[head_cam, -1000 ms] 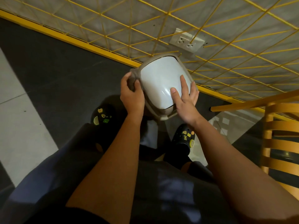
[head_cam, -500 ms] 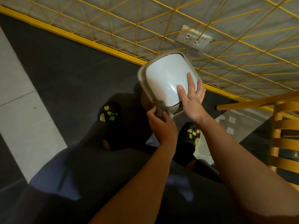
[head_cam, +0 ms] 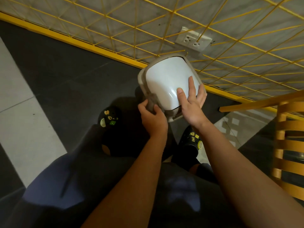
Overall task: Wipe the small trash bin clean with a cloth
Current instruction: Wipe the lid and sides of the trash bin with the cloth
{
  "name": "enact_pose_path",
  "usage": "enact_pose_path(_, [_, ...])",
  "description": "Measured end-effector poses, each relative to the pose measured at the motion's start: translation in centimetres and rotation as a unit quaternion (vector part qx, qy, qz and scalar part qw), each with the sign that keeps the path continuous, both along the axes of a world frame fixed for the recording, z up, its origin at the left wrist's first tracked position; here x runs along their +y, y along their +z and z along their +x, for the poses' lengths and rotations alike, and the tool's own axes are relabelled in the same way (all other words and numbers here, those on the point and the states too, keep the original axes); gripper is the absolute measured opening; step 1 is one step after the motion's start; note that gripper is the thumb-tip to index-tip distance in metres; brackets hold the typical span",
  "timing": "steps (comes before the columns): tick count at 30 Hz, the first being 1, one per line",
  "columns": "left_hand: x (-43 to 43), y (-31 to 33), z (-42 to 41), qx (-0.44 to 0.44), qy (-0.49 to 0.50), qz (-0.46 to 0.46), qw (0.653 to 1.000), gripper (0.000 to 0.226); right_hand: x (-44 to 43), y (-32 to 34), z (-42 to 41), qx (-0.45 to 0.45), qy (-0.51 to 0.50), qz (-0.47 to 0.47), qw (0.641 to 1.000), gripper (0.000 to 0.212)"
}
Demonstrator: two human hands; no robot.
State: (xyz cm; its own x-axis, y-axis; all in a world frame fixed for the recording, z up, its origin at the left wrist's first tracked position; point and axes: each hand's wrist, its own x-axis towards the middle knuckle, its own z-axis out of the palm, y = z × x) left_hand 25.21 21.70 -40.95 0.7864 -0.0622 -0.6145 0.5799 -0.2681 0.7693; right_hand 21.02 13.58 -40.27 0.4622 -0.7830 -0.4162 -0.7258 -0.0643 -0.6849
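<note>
Here's the small trash bin (head_cam: 164, 83), with a glossy white domed lid set in a grey-beige plastic body. It is held up off the floor between the two hands and tipped so the lid faces the camera. It sits above the person's feet and in front of the foot of the wall.

The left hand (head_cam: 153, 120) is at the bin's lower left edge. Its fingers are curled round a grey-beige cloth (head_cam: 150, 102), bunched and pressed against the rim there. The cloth is almost the same shade as the rim, so where one ends and the other starts is hard to make out.

The right hand (head_cam: 192, 104) lies flat on the lid's lower right corner. The thumb and forefinger are stretched straight over the white surface, and the other fingers (head_cam: 202, 94) reach past the right rim. The two hands are apart, one on each side of the bin.

Below them is a floor (head_cam: 65, 71) of dark tiles with pale ones to the left, and two black clogs (head_cam: 109, 117) with small charms on top. Behind the bin, a yellow wire grid (head_cam: 148, 22) covers a grey wall. A white double power socket (head_cam: 193, 41) sits just above the bin in the picture. A yellow slatted wooden chair (head_cam: 289, 125) stands at the right edge.
</note>
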Motion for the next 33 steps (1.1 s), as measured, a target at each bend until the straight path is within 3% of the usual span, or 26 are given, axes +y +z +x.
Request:
enact_pose_path(5, [0.1, -0.2, -2.9, 0.077, 0.067, -0.038, 0.994, 0.03, 0.6, -0.1, 0.0, -0.002, -0.03, 0.007, 1.0, 0.058])
enact_pose_path(10, [-0.7, -0.2, -3.4, 0.214, 0.238, -0.098, 0.942, 0.031, 2.5, -0.5, 0.7, 0.0, -0.111, 0.004, 0.994, 0.059])
enact_pose_path(16, [-1.2, 0.1, -3.6, 0.231, 0.269, -0.1, 0.93, 0.034, 2.9, -0.8, 1.1, -0.005, -0.144, 0.008, 0.989, 0.058])
enact_pose_path(21, [-0.8, 1.1, -4.4, 0.263, 0.235, -0.109, 0.929, 0.041, 3.3, -0.8, 1.6, 0.005, -0.172, 0.001, 0.985, 0.058])
enact_pose_path(24, [0.0, 2.3, -4.4, 0.226, 0.193, -0.093, 0.95, 0.037, 3.7, -0.4, 2.0, 0.043, -0.184, 0.011, 0.982, 0.059])
enact_pose_path(28, [0.9, 4.6, -2.1, 0.077, 0.164, -0.105, 0.978, 0.031, 3.7, 1.2, 0.8, 0.025, -0.184, 0.068, 0.98, 0.062])
enact_pose_path(30, [0.6, 5.8, -0.7, 0.031, 0.119, -0.156, 0.98, 0.028, 3.7, 2.7, -0.3, -0.03, -0.201, 0.057, 0.978, 0.06])
enact_pose_path(33, [-0.4, 7.4, -0.2, 0.019, -0.011, -0.211, 0.977, 0.024, 3.9, 5.1, -1.8, -0.196, -0.171, 0.065, 0.963, 0.039])
